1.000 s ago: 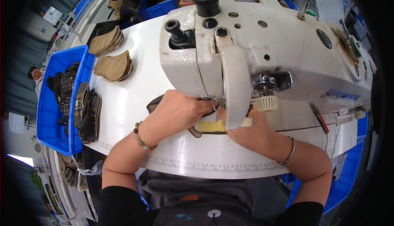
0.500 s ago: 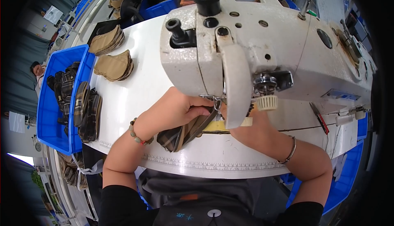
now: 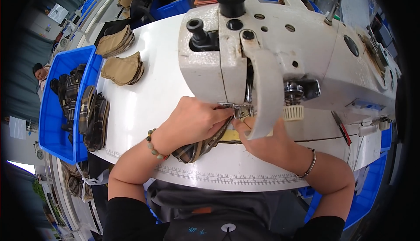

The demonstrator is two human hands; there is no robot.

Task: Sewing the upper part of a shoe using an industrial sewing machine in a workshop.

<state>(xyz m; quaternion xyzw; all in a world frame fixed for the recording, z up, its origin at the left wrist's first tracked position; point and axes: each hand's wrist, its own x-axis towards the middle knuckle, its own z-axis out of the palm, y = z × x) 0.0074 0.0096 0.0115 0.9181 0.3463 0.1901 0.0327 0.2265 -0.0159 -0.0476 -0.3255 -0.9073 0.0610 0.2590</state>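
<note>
A plaid fabric piece with a dark edge band (image 3: pixel 190 152), shaped like a slipper upper, lies on the white table in front of the sewing machine (image 3: pixel 210 72). My left hand (image 3: pixel 192 120) is closed on its upper edge, finger and thumb pinched close beside the presser foot (image 3: pixel 236 111). Across the foot, my right hand (image 3: pixel 267 144) has its fingers curled in by the piece's far end. The machine's white guard (image 3: pixel 265 96) covers part of those fingers, so what they grip is hidden. A yellow strip (image 3: pixel 229 136) lies on the table between my hands.
Two stacks of tan fabric pieces (image 3: pixel 122 69) sit at the far left. Beside them, a blue bin (image 3: pixel 46 131) holds plaid pieces, and more plaid pieces (image 3: pixel 95 125) lean against it. Red-handled snips (image 3: pixel 342 129) rest on the right. A printed ruler (image 3: pixel 227 179) follows the table's near edge.
My left hand has shifted slightly right with the plaid piece, now covering more of it. My right-hand fingers have come nearer the presser foot. The machine appears a little further right in view.
</note>
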